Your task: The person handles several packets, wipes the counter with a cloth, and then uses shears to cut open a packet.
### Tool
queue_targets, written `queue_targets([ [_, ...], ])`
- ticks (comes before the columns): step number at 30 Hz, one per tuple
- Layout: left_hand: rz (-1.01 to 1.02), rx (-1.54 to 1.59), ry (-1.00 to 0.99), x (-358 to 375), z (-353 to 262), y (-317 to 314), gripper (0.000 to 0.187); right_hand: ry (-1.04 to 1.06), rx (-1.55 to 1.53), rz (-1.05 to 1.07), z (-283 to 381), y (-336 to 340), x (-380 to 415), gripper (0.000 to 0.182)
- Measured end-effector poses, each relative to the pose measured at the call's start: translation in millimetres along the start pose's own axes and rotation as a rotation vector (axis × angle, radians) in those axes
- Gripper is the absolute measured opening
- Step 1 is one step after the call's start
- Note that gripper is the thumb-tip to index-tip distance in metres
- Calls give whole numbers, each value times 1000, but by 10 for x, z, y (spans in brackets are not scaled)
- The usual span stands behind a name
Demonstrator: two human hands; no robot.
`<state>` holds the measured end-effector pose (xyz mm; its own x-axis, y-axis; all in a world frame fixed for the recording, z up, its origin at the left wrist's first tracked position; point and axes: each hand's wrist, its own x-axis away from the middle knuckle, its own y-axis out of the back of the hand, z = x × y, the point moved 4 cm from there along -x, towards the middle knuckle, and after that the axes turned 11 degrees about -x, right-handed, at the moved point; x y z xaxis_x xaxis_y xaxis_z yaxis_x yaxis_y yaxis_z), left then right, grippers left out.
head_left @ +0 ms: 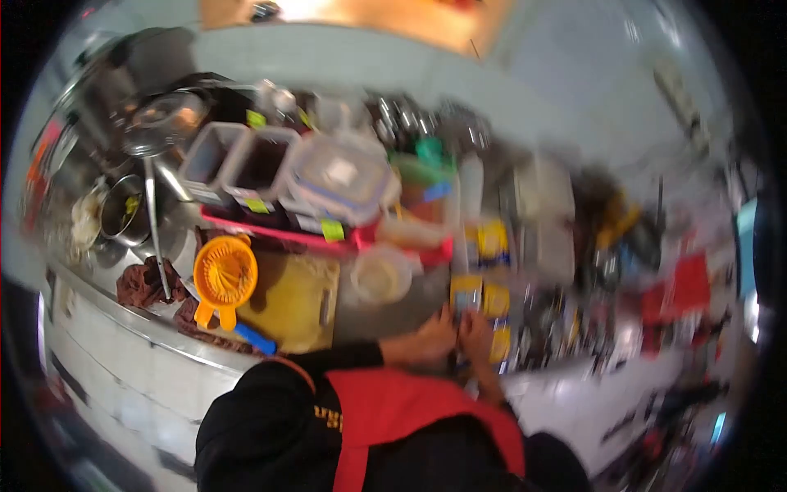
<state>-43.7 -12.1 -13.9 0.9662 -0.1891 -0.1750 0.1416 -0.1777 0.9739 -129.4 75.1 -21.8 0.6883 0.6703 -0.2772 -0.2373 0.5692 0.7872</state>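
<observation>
Left hand: the left hand [434, 334] reaches in over the table [414, 310], fingers curled and nearly closed; blur hides whether anything is in it.
Right hand: the right hand [474, 334] is just beside the left, fingers bent inward; its exact opening and any grip cannot be told.
Yellow packs: several yellow packs [467, 289] lie in front of and beside the hands, towards the right; contact with the fingers is unclear.
Round tub: a pale round tub [381, 275] sits left of the packs, near the cutting board [287, 299].
Board's left side: an orange juicer [225, 271] rests near the board's edge, with a blue handle [256, 338] just below it.
Fingertip work: with both hands this close, a light pinch from one and a steady hold from the other should give the best control.
Elbow room: keeping the wrists low and the forearms off the packs would probably avoid nudging them.
</observation>
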Motion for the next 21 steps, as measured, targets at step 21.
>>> queue_targets([
  [21,221,66,27,1,-17,-21,65,-331,80,-540,-1250,1768,559,13],
])
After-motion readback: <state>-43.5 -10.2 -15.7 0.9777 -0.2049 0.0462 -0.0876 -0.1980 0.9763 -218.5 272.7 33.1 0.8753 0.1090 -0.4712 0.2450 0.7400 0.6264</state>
